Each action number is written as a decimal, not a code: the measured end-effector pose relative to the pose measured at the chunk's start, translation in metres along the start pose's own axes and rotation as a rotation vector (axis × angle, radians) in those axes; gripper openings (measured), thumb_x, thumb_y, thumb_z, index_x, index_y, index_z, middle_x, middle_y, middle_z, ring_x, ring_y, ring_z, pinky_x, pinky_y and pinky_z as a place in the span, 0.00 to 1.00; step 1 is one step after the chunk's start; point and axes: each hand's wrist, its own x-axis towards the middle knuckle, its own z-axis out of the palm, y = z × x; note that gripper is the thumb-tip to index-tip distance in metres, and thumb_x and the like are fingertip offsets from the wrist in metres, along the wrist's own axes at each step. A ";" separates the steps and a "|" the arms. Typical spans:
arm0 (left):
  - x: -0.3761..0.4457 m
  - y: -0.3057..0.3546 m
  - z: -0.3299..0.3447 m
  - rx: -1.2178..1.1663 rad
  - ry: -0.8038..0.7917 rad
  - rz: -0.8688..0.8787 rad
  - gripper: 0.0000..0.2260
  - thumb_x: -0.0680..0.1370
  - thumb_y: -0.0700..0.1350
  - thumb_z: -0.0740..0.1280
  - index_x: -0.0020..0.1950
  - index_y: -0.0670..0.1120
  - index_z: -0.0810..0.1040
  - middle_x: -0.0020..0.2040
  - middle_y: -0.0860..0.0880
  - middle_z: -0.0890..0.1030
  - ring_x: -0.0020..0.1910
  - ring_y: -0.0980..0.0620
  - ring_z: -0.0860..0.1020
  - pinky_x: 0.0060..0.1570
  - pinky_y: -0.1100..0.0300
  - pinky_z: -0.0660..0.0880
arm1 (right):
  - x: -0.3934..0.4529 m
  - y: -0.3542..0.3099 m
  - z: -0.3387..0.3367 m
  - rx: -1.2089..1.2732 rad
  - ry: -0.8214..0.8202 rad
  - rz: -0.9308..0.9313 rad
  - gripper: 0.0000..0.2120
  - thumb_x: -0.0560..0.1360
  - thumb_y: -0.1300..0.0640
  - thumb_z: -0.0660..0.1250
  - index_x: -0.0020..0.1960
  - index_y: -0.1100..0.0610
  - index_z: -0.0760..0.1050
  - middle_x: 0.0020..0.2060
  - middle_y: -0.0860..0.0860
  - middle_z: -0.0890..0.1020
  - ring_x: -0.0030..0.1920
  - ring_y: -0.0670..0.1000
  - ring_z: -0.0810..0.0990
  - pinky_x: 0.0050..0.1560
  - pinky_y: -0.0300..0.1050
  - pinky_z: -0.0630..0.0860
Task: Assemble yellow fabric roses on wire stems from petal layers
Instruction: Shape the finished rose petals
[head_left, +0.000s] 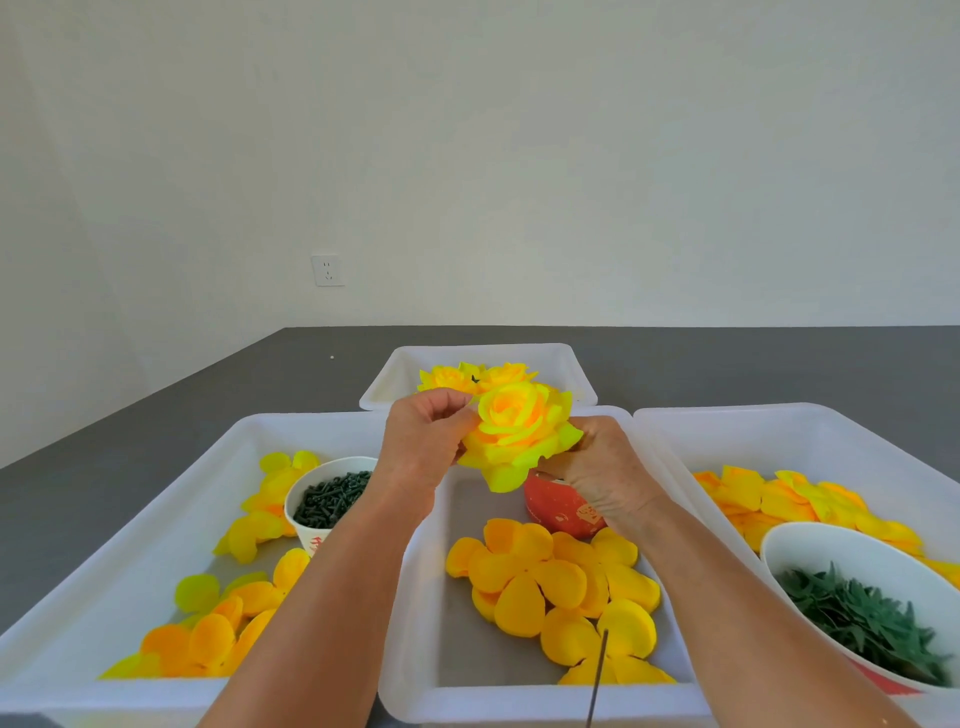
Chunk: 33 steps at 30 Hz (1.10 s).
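Note:
A layered yellow fabric rose (517, 431) is held up over the middle tray (415, 691), tilted toward me. My left hand (423, 441) pinches its left petals with curled fingers. My right hand (605, 470) grips it from below and behind on the right. A thin dark wire stem (597, 675) runs down toward the bottom edge. Loose orange-yellow petal layers (558, 587) lie in the middle tray.
Finished roses (475, 375) lie in the far tray (582, 374). The left tray (104, 597) holds petals and a paper cup of dark green pieces (332, 499). The right tray (779, 421) holds petals and a bowl of green leaves (862, 618). A red cup (558, 506) sits under my right hand.

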 end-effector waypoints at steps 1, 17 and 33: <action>-0.001 0.000 0.000 0.000 -0.009 -0.006 0.09 0.76 0.35 0.66 0.38 0.45 0.80 0.29 0.49 0.78 0.29 0.53 0.74 0.29 0.62 0.74 | 0.000 0.000 0.000 -0.006 -0.005 0.002 0.07 0.68 0.62 0.75 0.41 0.51 0.82 0.35 0.45 0.83 0.36 0.37 0.80 0.39 0.27 0.74; 0.004 -0.005 -0.001 0.139 0.052 0.152 0.05 0.74 0.36 0.69 0.46 0.43 0.83 0.32 0.44 0.75 0.24 0.59 0.68 0.23 0.71 0.65 | 0.000 -0.001 0.002 -0.118 -0.014 0.008 0.07 0.69 0.61 0.74 0.47 0.54 0.82 0.45 0.52 0.84 0.50 0.54 0.80 0.59 0.56 0.75; 0.001 -0.002 0.002 0.128 -0.040 0.178 0.03 0.72 0.41 0.72 0.44 0.47 0.80 0.35 0.44 0.75 0.31 0.55 0.70 0.26 0.70 0.66 | 0.000 -0.001 -0.003 -0.294 0.130 -0.122 0.02 0.68 0.66 0.74 0.41 0.65 0.82 0.37 0.55 0.83 0.40 0.53 0.79 0.43 0.44 0.76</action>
